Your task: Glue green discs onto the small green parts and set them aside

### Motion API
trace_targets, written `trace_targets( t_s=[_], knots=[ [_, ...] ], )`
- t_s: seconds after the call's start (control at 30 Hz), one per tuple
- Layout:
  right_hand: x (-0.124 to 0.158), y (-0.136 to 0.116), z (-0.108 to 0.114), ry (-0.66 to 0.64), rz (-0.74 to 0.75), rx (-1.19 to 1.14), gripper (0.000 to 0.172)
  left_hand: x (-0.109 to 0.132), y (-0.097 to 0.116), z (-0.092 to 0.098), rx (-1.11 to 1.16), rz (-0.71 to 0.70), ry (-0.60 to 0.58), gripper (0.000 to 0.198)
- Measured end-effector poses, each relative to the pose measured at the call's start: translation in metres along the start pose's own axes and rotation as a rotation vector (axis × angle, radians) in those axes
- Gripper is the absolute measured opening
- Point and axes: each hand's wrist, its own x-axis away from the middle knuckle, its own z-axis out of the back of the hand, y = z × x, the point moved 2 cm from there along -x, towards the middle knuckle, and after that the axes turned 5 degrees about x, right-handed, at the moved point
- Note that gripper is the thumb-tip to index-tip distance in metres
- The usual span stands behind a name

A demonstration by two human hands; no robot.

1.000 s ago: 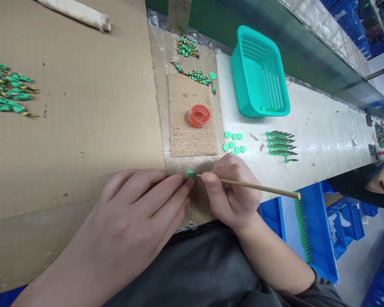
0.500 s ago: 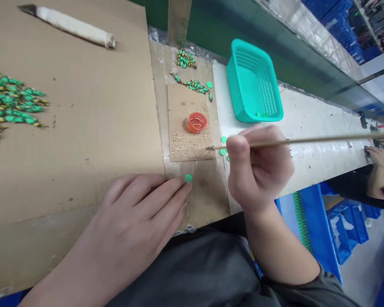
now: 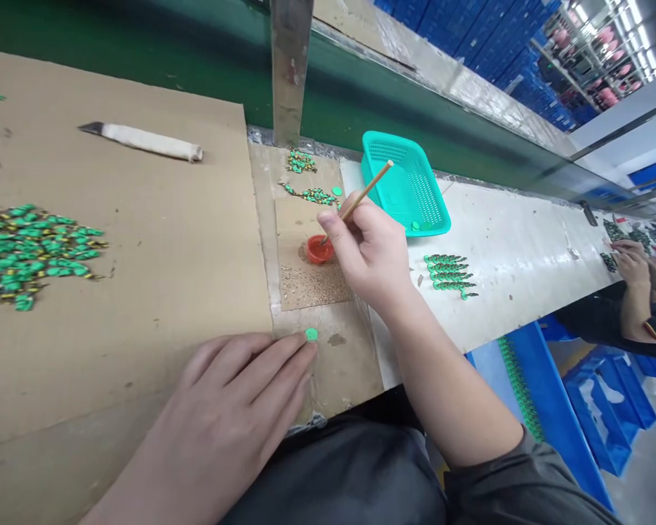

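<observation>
My left hand lies flat on the cardboard, fingers stretched out, their tips touching a small green disc near the table's front edge. My right hand is closed round a thin wooden stick, tilted up to the right. The stick's lower tip dips into a small red cup standing on a speckled cardboard square.
A teal basket sits behind my right hand. Rows of green parts lie on the white strip, a green pile at far left, more green bits at the back. A wrapped knife lies there too. Another person's hands work at right.
My right hand has carried the stick from the disc up and back to the red cup, tipping it steeply. My left hand stays on the green disc. The camera has tilted up.
</observation>
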Motion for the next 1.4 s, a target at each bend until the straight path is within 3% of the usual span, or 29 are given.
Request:
trace_targets(
  t_s=[0.3,0.43,0.5,0.7,0.93,1.07,1.23,1.4],
  knots=[
    [0.002,-0.017,0.015,0.083,-0.006,-0.013,0.044,-0.001,-0.001,0.0,0.015,0.005,0.0,0.032],
    [0.019,-0.035,0.031,0.152,-0.024,0.007,0.04,-0.003,-0.001,0.002,0.035,0.02,0.006,0.03],
    [0.03,-0.042,0.034,0.122,-0.033,0.01,0.041,-0.002,-0.001,0.002,0.03,0.027,0.005,0.03],
    [0.052,-0.042,0.024,-0.005,-0.129,0.015,0.043,0.0,-0.001,-0.001,0.003,0.012,0.014,0.031],
    [0.055,-0.045,0.031,0.03,-0.089,-0.007,0.036,-0.004,-0.001,0.0,-0.006,0.005,0.01,0.032],
    [0.072,-0.058,0.039,0.062,-0.115,-0.074,0.032,-0.005,0.0,0.001,-0.016,0.006,0.014,0.032],
    [0.096,-0.072,0.034,0.053,-0.117,-0.165,0.032,-0.001,0.0,0.0,0.006,0.031,0.01,0.034],
    [0.1,-0.074,0.029,0.048,-0.105,-0.205,0.029,0.001,-0.001,0.0,0.055,0.042,-0.025,0.036]
  ],
)
